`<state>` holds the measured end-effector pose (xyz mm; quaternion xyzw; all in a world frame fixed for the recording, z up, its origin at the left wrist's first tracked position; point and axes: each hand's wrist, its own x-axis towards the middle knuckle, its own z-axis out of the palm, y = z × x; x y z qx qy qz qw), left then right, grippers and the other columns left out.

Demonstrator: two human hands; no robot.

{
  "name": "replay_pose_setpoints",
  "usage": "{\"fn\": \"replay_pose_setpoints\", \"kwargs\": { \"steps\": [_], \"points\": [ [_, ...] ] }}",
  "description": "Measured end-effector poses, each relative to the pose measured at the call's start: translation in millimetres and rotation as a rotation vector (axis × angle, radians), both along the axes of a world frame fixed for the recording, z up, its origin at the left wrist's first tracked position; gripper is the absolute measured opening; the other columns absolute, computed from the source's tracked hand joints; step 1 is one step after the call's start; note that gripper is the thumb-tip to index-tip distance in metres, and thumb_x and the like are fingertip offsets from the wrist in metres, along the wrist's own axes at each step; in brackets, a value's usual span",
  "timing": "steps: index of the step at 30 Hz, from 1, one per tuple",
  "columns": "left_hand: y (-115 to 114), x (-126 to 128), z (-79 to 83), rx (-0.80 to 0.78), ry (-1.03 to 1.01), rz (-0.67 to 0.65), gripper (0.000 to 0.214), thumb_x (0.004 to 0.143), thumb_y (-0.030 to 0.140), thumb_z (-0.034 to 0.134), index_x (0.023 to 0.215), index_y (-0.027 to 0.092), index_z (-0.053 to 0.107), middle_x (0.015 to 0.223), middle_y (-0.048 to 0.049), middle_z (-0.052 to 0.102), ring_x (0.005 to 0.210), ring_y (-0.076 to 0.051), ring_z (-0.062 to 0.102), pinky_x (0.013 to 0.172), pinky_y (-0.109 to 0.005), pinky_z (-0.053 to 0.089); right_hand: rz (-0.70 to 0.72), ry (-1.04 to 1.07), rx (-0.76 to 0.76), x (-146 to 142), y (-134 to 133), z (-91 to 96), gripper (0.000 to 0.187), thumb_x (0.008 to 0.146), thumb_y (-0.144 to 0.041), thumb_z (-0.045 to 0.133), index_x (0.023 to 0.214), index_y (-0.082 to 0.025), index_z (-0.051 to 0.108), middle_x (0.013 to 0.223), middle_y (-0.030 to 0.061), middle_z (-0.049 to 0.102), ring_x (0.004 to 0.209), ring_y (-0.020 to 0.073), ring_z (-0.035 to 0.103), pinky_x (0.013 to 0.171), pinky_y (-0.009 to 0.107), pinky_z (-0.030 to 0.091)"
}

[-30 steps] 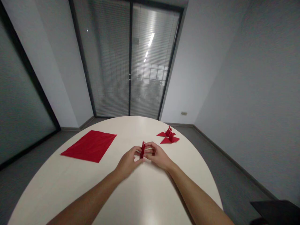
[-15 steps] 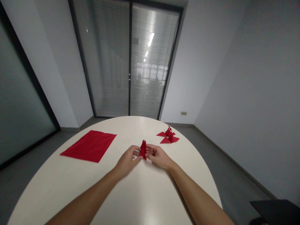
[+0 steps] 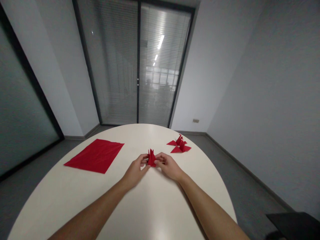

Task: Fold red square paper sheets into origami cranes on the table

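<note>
A small red folded paper [image 3: 151, 158] stands between my hands over the middle of the table, its narrow points facing up. My left hand [image 3: 136, 170] is closed at its left side, with the thumb at the lower edge and the fingers behind. On the other side my right hand [image 3: 168, 165] pinches the paper's right edge between thumb and fingers. Parts of the fold are covered by my fingertips. Beyond my right hand rest finished red paper cranes [image 3: 181, 146], close together with wings spread.
A stack or sheet of red square paper [image 3: 96, 156] lies flat on the left of the round white table [image 3: 140, 213]. Glass doors with blinds [image 3: 120, 83] stand behind the table. At the lower right is a dark object [image 3: 295, 223], partly out of view.
The folded paper has turned and shifted slightly left, and its points now spread apart more. My right fingers have curled in closer to it.
</note>
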<state>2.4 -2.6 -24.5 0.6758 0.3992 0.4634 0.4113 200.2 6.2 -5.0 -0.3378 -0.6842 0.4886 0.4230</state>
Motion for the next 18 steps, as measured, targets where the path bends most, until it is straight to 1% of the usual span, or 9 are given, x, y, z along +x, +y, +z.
{"fn": "replay_pose_setpoints", "kwargs": {
  "steps": [2, 6, 11, 15, 18],
  "points": [
    [-0.2, 0.2, 0.9, 0.003, -0.017, -0.007, 0.039, 0.084, 0.026, 0.068, 0.121, 0.019, 0.058, 0.123, -0.014, 0.07, 0.112, -0.027, 0.068, 0.099, -0.046, 0.05, -0.025, -0.034, 0.024, 0.8, 0.5, 0.1, 0.026, 0.088, -0.042, 0.068, 0.095, -0.018, 0.063, 0.097, 0.0084, 0.074, 0.093, 0.0225, 0.068, 0.09, 0.039, 0.05],
    [-0.4, 0.4, 0.3, -0.031, -0.069, -0.048, 0.038, 0.085, 0.027, 0.068, 0.12, 0.019, 0.057, 0.125, -0.015, 0.068, 0.107, -0.026, 0.069, 0.099, -0.047, 0.051, -0.056, -0.09, 0.037, 1.5, -1.2, 3.5, 0.027, 0.09, -0.046, 0.065, 0.091, -0.019, 0.062, 0.097, 0.0076, 0.072, 0.094, 0.023, 0.066, 0.09, 0.039, 0.048],
    [-0.4, 1.2, -0.8, -0.042, -0.133, -0.088, 0.035, 0.085, 0.025, 0.067, 0.117, 0.019, 0.056, 0.128, -0.0144, 0.066, 0.108, -0.025, 0.069, 0.101, -0.046, 0.051, -0.028, -0.117, 0.026, 1.0, -3.9, 6.9, 0.03, 0.091, -0.049, 0.061, 0.087, -0.019, 0.058, 0.093, 0.0048, 0.07, 0.091, 0.0216, 0.063, 0.09, 0.037, 0.045],
    [0.6, 1.5, -1.0, -0.041, -0.155, -0.084, 0.03, 0.085, 0.024, 0.065, 0.112, 0.02, 0.055, 0.123, -0.0125, 0.068, 0.11, -0.023, 0.068, 0.103, -0.045, 0.05, 0.001, -0.105, 0.0, 2.2, -2.5, 4.4, 0.031, 0.09, -0.049, 0.063, 0.09, -0.019, 0.059, 0.087, 0.0027, 0.068, 0.085, 0.0198, 0.061, 0.085, 0.035, 0.045],
    [1.5, 1.0, -0.9, -0.06, -0.153, -0.085, 0.03, 0.085, 0.024, 0.063, 0.113, 0.019, 0.054, 0.124, -0.012, 0.067, 0.109, -0.022, 0.068, 0.101, -0.043, 0.051, 0.01, -0.088, -0.005, 3.8, -1.4, 2.3, 0.029, 0.09, -0.047, 0.066, 0.093, -0.018, 0.063, 0.091, 0.0039, 0.069, 0.086, 0.0197, 0.062, 0.086, 0.035, 0.046]
  ]
}}
